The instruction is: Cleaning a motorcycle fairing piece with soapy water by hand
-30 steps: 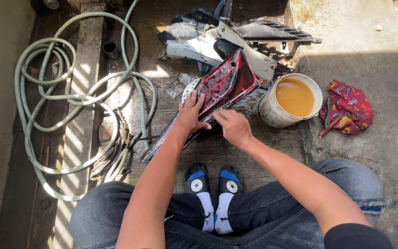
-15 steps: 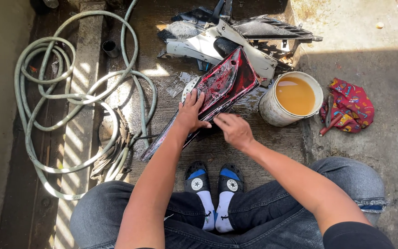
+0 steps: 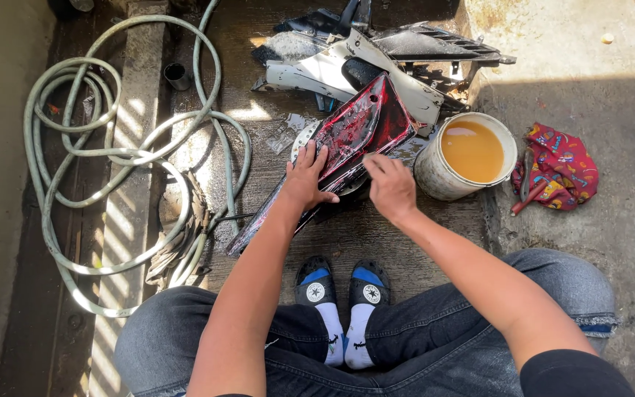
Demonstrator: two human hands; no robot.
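Observation:
A long dark red plastic body panel (image 3: 354, 132), wet and shiny, lies slanted on the wet concrete in front of me. My left hand (image 3: 306, 176) presses flat on its lower middle, fingers spread. My right hand (image 3: 391, 187) rests at the panel's right edge with fingers curled; I cannot see what, if anything, is under them. Both forearms reach out over my knees.
A white bucket (image 3: 435, 173) of brownish-yellow liquid stands right of the panel. A red patterned cloth (image 3: 560, 173) lies beyond it. White and black plastic panels (image 3: 376, 55) are piled behind. A coiled green hose (image 3: 112, 154) covers the left. My sandalled feet (image 3: 339, 290) are below.
My right hand has shifted slightly up and right along the panel's edge. The left hand and the panel stay put.

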